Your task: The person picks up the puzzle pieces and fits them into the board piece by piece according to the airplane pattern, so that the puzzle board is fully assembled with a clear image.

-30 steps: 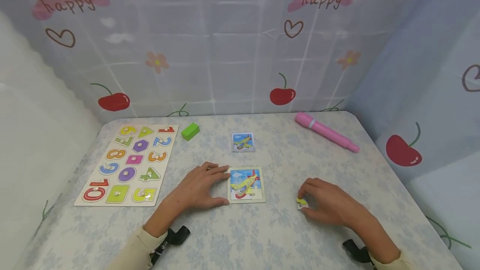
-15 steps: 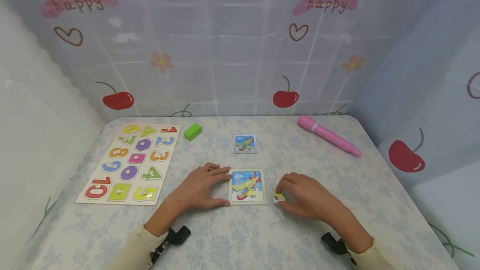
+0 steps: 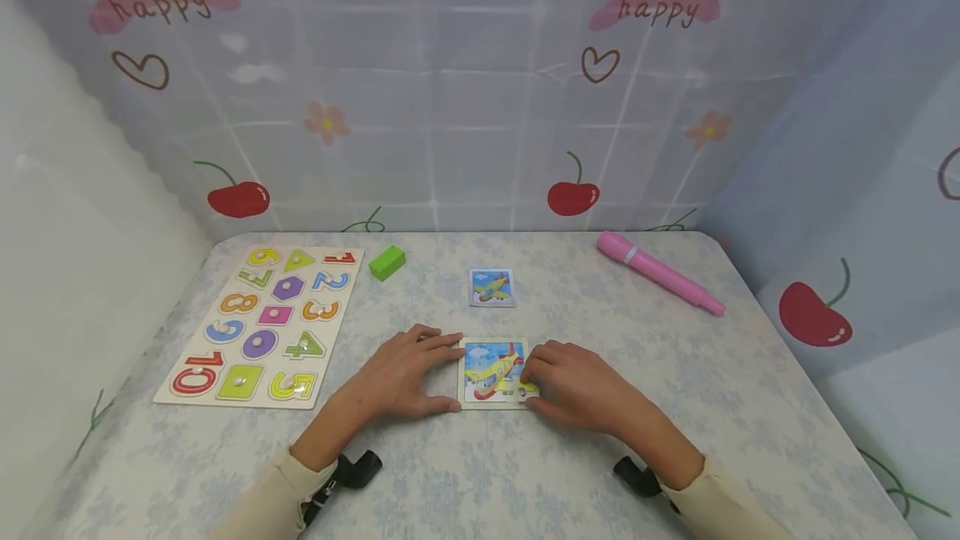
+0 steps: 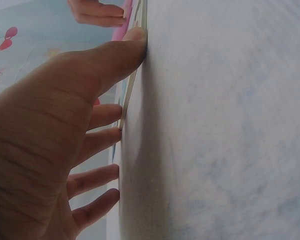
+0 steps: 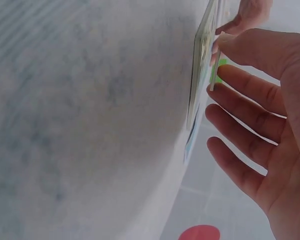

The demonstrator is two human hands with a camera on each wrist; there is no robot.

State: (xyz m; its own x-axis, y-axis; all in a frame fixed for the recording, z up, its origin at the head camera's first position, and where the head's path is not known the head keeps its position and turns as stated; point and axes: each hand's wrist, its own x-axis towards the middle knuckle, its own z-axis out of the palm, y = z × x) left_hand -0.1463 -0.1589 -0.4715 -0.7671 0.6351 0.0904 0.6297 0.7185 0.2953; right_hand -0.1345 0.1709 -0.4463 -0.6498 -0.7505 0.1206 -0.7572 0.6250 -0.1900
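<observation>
A square airplane jigsaw puzzle (image 3: 490, 365) in a pale frame lies on the table between the hands. My left hand (image 3: 397, 373) rests at its left side, with fingertips and thumb touching the frame's edge and nothing gripped. Over the lower right part of the frame, my right hand (image 3: 573, 384) pinches a small yellow and white puzzle piece (image 3: 527, 392) between thumb and fingers. The right wrist view has the thin piece (image 5: 216, 70) held slightly above the puzzle frame (image 5: 195, 75); its printed face is hidden there.
Behind the puzzle lies a small airplane picture card (image 3: 491, 287). A number and shape board (image 3: 330, 340) is at the left, with a green block (image 3: 387, 262) near its upper corner. A pink marker-shaped stick (image 3: 660, 273) lies at the back right. Printed curtains enclose the table.
My right hand has moved left with the puzzle piece, from the table at the right to over the puzzle's lower right. The left hand has stayed at the frame's left edge.
</observation>
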